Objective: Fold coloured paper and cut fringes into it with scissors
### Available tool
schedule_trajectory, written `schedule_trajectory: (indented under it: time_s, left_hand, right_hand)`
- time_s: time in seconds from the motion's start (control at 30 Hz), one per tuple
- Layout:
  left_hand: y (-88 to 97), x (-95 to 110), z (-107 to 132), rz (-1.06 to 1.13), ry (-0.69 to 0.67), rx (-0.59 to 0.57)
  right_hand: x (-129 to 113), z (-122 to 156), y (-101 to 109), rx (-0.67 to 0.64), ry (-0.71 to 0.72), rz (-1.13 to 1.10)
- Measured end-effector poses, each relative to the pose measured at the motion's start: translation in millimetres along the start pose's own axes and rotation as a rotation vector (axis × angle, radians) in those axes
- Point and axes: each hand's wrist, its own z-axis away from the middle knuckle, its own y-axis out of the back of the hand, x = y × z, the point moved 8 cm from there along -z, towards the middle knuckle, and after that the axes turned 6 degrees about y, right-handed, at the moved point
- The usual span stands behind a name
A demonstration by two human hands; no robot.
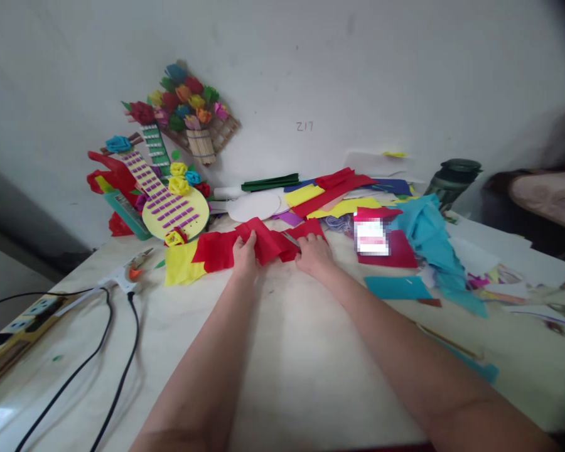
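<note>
Red crepe paper (220, 250) lies in overlapping pieces across the middle of the table. My left hand (245, 252) is closed on one folded piece of it, thumb on top. My right hand (314, 253) is wrapped round a pair of scissors (289, 238), whose blades point left onto the red paper; the handles are hidden in my fingers. More red paper shows behind my right hand. Under the left end of the red paper lies a piece of yellow crepe paper (183, 263).
A glue gun (127, 274) and power strip (23, 339) with black cables lie at left. Paper-flower crafts (175, 207) lean on the wall. Coloured paper (334, 191) is piled behind; blue paper (398, 287), white sheets (503, 251) and a dark bottle (454, 182) are at right.
</note>
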Motion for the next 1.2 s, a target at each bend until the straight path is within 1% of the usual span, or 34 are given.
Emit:
schedule_trajectory:
  time_s: [0.13, 0.23, 0.3, 0.37, 0.53, 0.63, 0.73, 0.8, 0.87, 0.97, 1.03, 1.07, 1.2]
  left_hand:
    - [-3.1, 1, -1, -0.008, -0.011, -0.038]
    - [-7.2, 1, 0, -0.009, -0.016, -0.079]
    - [-8.1, 0, 0, -0.007, -0.009, -0.088]
    - [-7.6, -1, 0, -0.018, 0.008, -0.085]
    - [-5.5, -1, -1, -0.046, 0.038, -0.084]
    - [-7.1, -1, 0, -0.043, 0.052, -0.109]
    - [-10.2, -2, 0, -0.035, 0.061, -0.153]
    - [-12.1, -2, 0, -0.028, 0.064, -0.182]
    - [-13.5, -3, 0, -0.025, 0.072, -0.204]
    - [-15.4, -4, 1, -0.024, 0.097, -0.217]
    - [-16.4, -4, 3, -0.019, 0.116, -0.214]
    - [-16.8, -4, 4, -0.014, 0.126, -0.209]
    - [-15.6, -2, 7, 0.029, 0.16, -0.184]
  right_hand:
    - [-6, 2, 0, -0.048, -0.011, -0.025]
    - [-9, 4, -1, -0.048, -0.024, -0.042]
    - [-11, 4, 1, -0.012, -0.019, -0.047]
    - [-11, 5, 5, 0.052, -0.008, -0.052]
    - [-4, 9, 22, 0.217, 0.001, -0.065]
    - [9, 9, 34, 0.315, -0.029, -0.063]
    - [35, 8, 38, 0.361, -0.149, -0.047]
    - [54, 6, 35, 0.352, -0.226, -0.031]
    - [69, 4, 28, 0.318, -0.281, -0.026]
    - [80, 2, 17, 0.255, -0.31, -0.052]
    - [78, 2, 15, 0.23, -0.295, -0.043]
    - [74, 3, 17, 0.242, -0.269, -0.024]
    - [44, 3, 30, 0.338, -0.058, 0.049]
